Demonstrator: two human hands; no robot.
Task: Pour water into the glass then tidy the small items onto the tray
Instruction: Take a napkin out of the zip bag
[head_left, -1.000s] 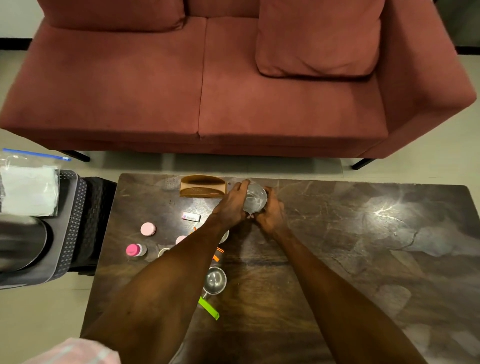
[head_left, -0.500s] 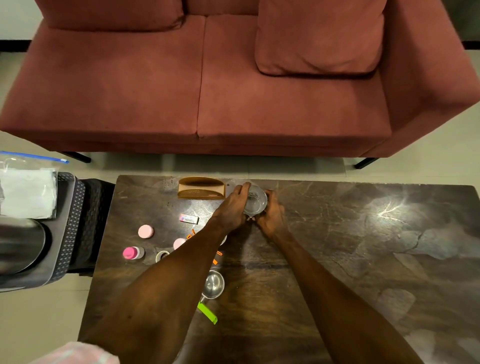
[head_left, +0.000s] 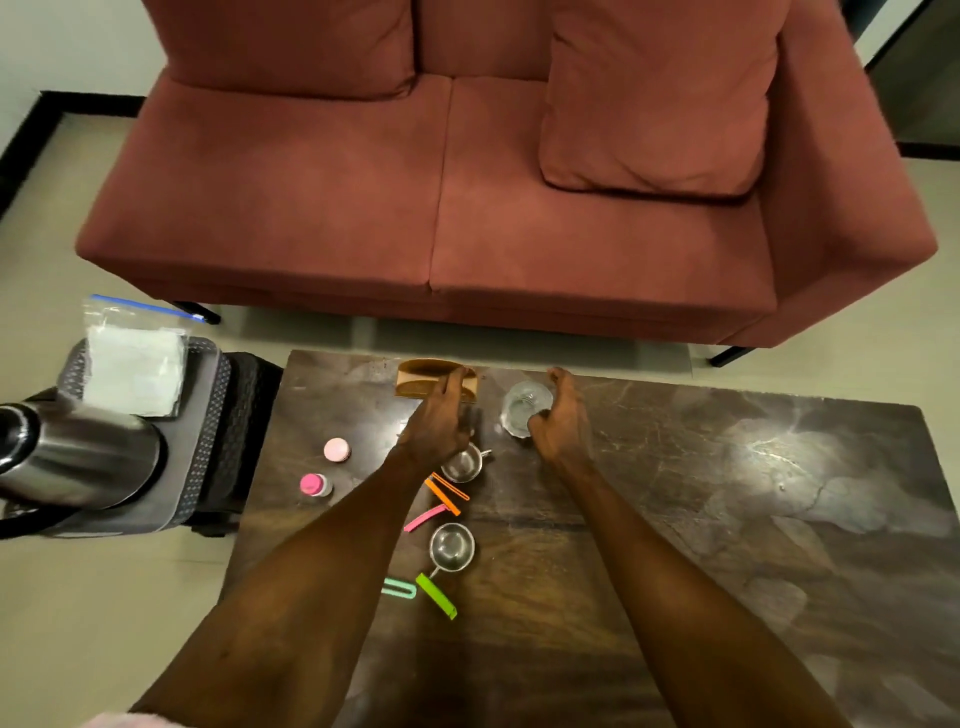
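Note:
A clear glass (head_left: 524, 407) with water stands near the far edge of the dark table (head_left: 727, 519). My right hand (head_left: 563, 423) curves loosely around its right side, fingers spread, thumb at the near wall. My left hand (head_left: 441, 415) is off the glass, fingers stretched over the right end of the small wooden tray (head_left: 415, 378). Scattered near my left forearm lie a pink cap (head_left: 336, 449), a pink-capped bottle (head_left: 314, 486), two small steel cups (head_left: 463, 463) (head_left: 452, 545), orange clips (head_left: 447, 491), a pink clip (head_left: 423, 519), a green clip (head_left: 435, 596) and a teal clip (head_left: 400, 588).
A steel kettle (head_left: 78, 457) rests on a grey stool (head_left: 202, 447) left of the table, next to a zip bag of white tissue (head_left: 135, 364). A red sofa (head_left: 467, 208) faces the table's far edge.
My left hand let go of the glass and moved left onto the tray's end. My right hand loosened around the glass. The camera tilted, so more of the sofa shows.

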